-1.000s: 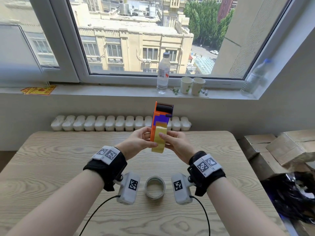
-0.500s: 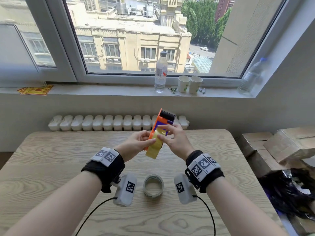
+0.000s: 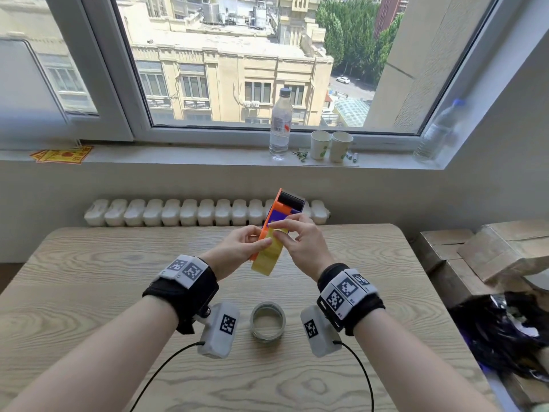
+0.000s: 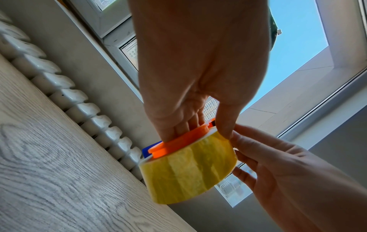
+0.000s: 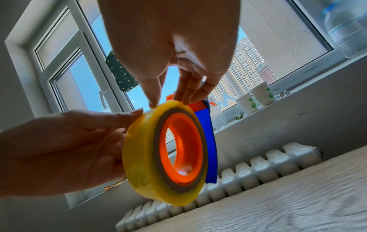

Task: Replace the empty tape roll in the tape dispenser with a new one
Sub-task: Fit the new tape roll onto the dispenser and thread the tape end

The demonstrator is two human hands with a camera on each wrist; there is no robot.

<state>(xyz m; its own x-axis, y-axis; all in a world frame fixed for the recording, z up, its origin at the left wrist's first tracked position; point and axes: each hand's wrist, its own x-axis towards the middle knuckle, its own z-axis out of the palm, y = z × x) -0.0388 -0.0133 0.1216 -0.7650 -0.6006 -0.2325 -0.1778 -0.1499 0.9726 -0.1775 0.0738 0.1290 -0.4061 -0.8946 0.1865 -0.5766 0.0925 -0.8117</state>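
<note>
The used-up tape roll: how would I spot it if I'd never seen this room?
Start at the wooden table under the window. Near its front edge, between the person's two wrists, a thin ring lies flat. Unlike the fat yellow roll held up in the orange dispenser, it is pale, almost bare, and nobody touches it.

Empty roll (image 3: 268, 322) between wrists
</note>
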